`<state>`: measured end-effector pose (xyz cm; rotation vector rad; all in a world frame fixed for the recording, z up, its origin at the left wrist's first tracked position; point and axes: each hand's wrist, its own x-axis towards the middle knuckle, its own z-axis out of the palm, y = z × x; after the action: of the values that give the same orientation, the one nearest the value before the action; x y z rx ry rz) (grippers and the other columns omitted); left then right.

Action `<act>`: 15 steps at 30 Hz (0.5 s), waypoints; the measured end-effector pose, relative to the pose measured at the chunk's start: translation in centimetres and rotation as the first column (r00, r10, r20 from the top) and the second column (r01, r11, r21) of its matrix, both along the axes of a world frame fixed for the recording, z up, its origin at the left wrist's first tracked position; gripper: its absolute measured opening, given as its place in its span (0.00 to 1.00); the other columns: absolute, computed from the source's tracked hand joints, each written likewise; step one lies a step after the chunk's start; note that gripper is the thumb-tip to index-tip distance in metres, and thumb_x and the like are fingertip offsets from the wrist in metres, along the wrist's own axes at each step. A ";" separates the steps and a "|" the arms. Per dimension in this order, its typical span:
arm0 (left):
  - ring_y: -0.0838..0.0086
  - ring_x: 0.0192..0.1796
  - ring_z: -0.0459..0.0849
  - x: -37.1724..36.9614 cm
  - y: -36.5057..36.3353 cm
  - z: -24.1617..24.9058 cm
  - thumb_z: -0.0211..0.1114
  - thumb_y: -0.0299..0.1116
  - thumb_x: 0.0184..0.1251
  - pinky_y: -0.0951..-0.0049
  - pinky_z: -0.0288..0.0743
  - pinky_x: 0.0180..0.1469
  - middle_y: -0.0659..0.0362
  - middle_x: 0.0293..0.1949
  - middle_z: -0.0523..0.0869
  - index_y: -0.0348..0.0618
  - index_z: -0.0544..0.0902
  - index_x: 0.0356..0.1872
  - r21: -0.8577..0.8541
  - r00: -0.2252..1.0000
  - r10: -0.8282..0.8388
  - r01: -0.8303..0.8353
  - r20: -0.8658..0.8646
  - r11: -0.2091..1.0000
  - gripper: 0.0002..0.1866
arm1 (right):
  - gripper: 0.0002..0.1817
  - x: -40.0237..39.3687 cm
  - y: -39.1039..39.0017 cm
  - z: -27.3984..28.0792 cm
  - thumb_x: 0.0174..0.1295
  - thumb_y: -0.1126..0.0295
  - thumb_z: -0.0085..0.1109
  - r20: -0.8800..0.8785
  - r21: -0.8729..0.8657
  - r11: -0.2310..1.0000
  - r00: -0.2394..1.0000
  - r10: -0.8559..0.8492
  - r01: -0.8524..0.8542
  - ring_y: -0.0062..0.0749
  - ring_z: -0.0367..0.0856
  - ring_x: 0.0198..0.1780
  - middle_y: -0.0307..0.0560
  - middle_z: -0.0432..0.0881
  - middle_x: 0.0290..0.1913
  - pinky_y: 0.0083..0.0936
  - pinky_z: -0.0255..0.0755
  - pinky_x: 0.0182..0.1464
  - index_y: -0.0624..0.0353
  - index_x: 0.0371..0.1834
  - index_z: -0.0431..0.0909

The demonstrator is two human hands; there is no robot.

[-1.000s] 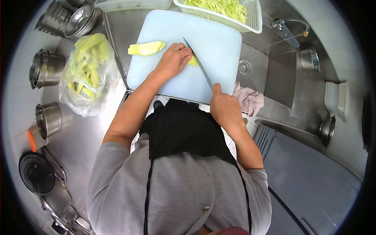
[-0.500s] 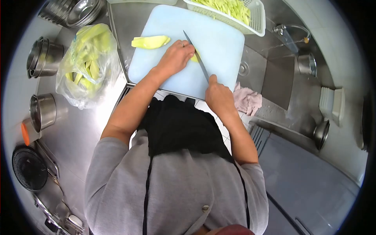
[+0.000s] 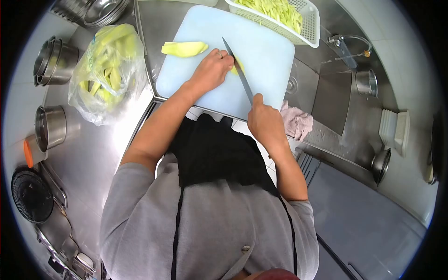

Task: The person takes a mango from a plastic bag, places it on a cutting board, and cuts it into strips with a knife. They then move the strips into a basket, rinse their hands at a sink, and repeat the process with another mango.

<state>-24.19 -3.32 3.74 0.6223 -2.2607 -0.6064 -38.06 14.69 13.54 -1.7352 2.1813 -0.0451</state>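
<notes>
On a pale blue cutting board (image 3: 266, 51), my left hand (image 3: 213, 71) has its fingers curled and pressed down on a pale yellow-green vegetable piece (image 3: 239, 68), mostly hidden by the hand and blade. My right hand (image 3: 266, 121) is wrapped round the handle of a long knife (image 3: 243, 79). The blade lies across the vegetable, right beside my left fingertips, with its tip pointing to the far side. Another long peeled vegetable piece (image 3: 184, 49) lies on the board to the left of my left hand.
A white basket (image 3: 314, 35) of cut strips stands behind the board. To the left are a plastic bag (image 3: 100, 88) of vegetable pieces and steel pots (image 3: 56, 126). On the right are a sink (image 3: 331, 100), a faucet (image 3: 347, 53) and a pink cloth (image 3: 296, 120).
The whole view has shifted slightly. Slightly more of the vegetable shows to the right of the blade. Both hands keep nearly the same places and grips.
</notes>
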 end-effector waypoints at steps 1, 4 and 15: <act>0.49 0.47 0.82 0.0 0.2 -0.1 0.69 0.20 0.66 0.52 0.79 0.50 0.51 0.39 0.84 0.38 0.83 0.38 -0.010 1.000 -0.004 0.004 -0.004 1.000 0.04 | 0.06 0.1 0.3 -0.3 0.65 0.78 0.52 0.011 0.008 1.000 1.000 -0.004 0.004 0.70 0.89 0.33 0.72 0.85 0.27 0.59 0.84 0.40 0.68 0.43 0.68; 0.50 0.46 0.81 0.1 0.4 -0.1 0.68 0.19 0.65 0.52 0.79 0.50 0.51 0.39 0.84 0.38 0.83 0.37 0.035 1.000 0.009 -0.009 0.005 0.999 0.04 | 0.07 -0.1 -0.3 -1.2 0.65 0.78 0.52 -0.003 0.002 1.000 1.000 0.021 -0.021 0.70 0.89 0.32 0.72 0.85 0.27 0.59 0.84 0.40 0.67 0.43 0.68; 0.50 0.46 0.80 0.2 0.6 -0.3 0.66 0.16 0.60 0.53 0.78 0.50 0.51 0.38 0.83 0.37 0.82 0.36 -0.058 0.999 0.025 -0.023 0.027 0.998 0.06 | 0.08 0.3 0.1 0.3 0.67 0.76 0.51 0.047 0.077 0.997 0.998 -0.030 0.026 0.73 0.88 0.37 0.76 0.86 0.31 0.62 0.82 0.46 0.68 0.45 0.68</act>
<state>-23.99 -2.72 3.49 0.6316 -2.2852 -0.5217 -37.76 14.82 13.84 -1.6458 2.1444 -0.0107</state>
